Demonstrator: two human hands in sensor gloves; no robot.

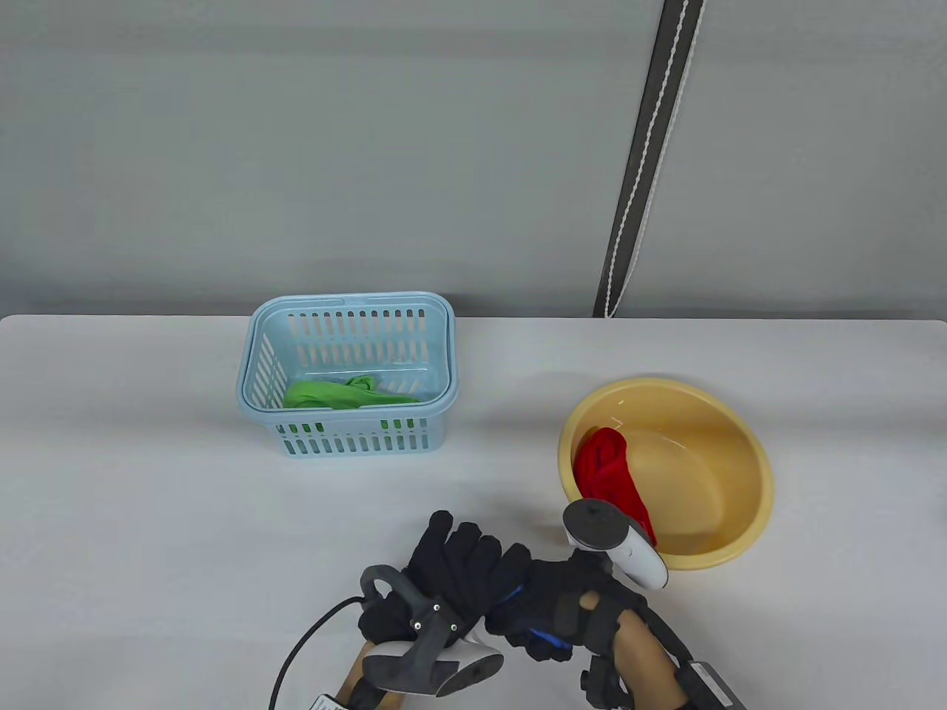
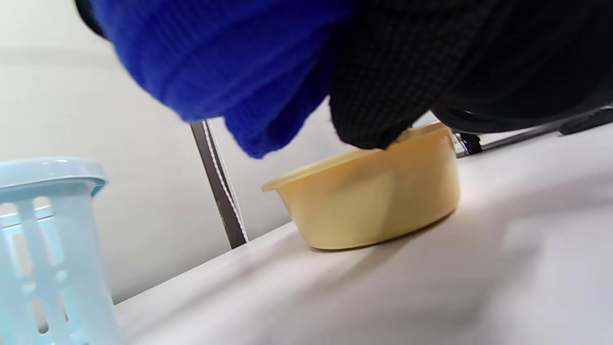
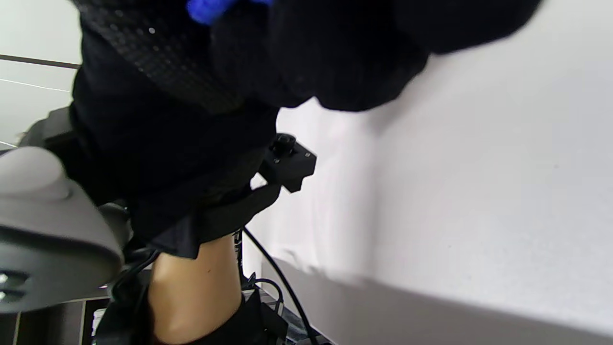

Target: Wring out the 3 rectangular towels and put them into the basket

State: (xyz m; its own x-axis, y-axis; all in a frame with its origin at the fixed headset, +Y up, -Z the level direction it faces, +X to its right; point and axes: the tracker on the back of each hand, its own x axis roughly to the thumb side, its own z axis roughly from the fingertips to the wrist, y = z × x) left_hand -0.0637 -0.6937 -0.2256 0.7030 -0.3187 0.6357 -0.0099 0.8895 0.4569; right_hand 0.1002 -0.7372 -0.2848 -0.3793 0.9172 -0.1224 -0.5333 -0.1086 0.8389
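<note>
**Blue towel clenched between both hands at the desk's near edge**

The blue towel (image 1: pixel 540 637) is bunched up and almost buried between the two gloved hands, close to the near edge of the desk (image 1: pixel 148 518), about midway along it. In the table view only thin slivers of blue show between the black fingers; in the left wrist view a thick wad of it (image 2: pixel 230 62) bulges at the top of the picture. The left hand (image 1: pixel 436 584) has its fingers curled over one end of the towel, and the right hand (image 1: pixel 562 603) is wrapped round the other end, the two hands pressed against each other. A grey tracker sits on the back of each hand.

The red towel (image 1: pixel 610 473) lies crumpled in the yellow basin (image 1: pixel 740 458), draped against its left inner wall. The basin stands on the right half of the desk, just beyond the right hand and apart from it.

The green towel (image 1: pixel 344 393) lies in the bottom of the light blue basket (image 1: pixel 348 302). This slotted basket stands left of the middle, near the far edge of the desk and well apart from both hands and from the basin.

A black cable (image 1: pixel 303 643) runs from the left wrist off the near edge. Behind the desk is a grey wall with a dark strip and a white beaded cord (image 1: pixel 644 170) hanging beside it.
</note>
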